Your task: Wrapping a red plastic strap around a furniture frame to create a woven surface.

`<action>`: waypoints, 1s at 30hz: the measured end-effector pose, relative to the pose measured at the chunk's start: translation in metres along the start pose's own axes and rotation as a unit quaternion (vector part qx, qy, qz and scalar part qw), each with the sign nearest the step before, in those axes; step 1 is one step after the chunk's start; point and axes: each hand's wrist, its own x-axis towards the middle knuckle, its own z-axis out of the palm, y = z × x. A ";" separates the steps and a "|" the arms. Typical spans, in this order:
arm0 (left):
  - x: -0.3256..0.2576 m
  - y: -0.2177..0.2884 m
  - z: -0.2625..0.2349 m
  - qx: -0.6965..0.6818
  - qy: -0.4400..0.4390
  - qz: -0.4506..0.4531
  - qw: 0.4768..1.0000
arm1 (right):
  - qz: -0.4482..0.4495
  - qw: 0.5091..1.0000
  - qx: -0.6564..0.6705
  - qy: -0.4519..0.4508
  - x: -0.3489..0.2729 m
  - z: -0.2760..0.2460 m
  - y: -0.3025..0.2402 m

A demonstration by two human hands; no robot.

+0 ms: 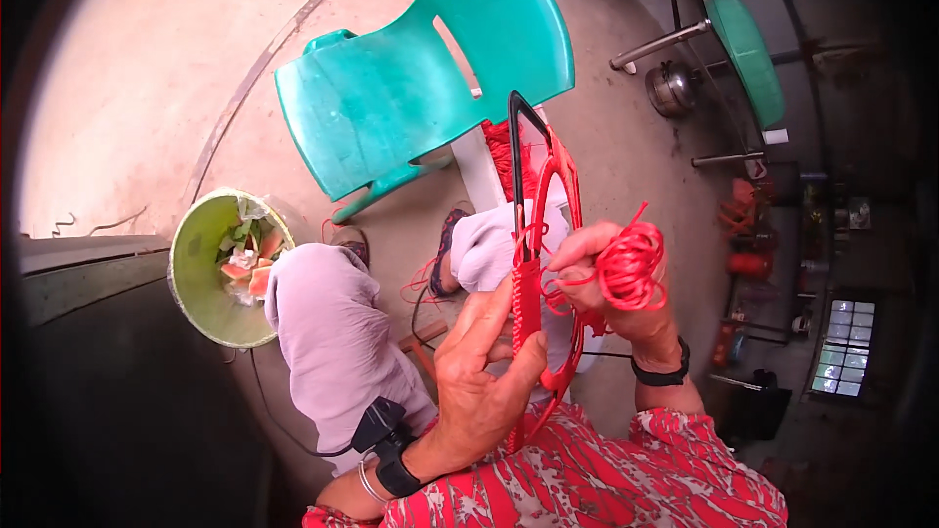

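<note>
Over my lap stands a narrow looped frame (528,303), black at its bare upper end and wrapped in red cord lower down. My left hand (486,376) is closed round the wrapped side, thumb on the near face. A second red side with an oval opening runs behind it. In my right hand (597,269), fingers pinched, is a bundle of red cord (631,266), close to the frame's right side. A strand seems to run from the fingers toward the frame. My right palm is partly hidden by the bundle.
A green plastic chair (391,98) stands ahead, with more red cord (506,161) in a pale container beside it. At left is a green bin (210,274) with scraps. A green-topped stool (745,59) and a metal pot (672,88) are at far right.
</note>
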 end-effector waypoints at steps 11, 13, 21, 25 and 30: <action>0.003 0.003 0.005 0.069 -0.016 0.097 0.993 | 0.090 0.990 0.110 0.005 -0.018 0.002 0.013; 0.003 0.004 0.007 0.083 -0.018 0.106 0.991 | 0.092 0.990 0.105 0.006 -0.021 0.000 0.014; 0.001 0.001 0.017 0.046 -0.030 0.096 0.994 | 0.039 0.998 0.026 0.052 -0.031 -0.006 0.013; -0.002 0.003 0.018 0.048 -0.034 0.103 0.993 | 0.069 0.994 0.064 0.051 -0.038 -0.007 0.014; -0.003 0.002 0.021 0.063 -0.029 0.138 0.988 | 0.051 0.983 0.166 0.059 -0.042 -0.006 0.012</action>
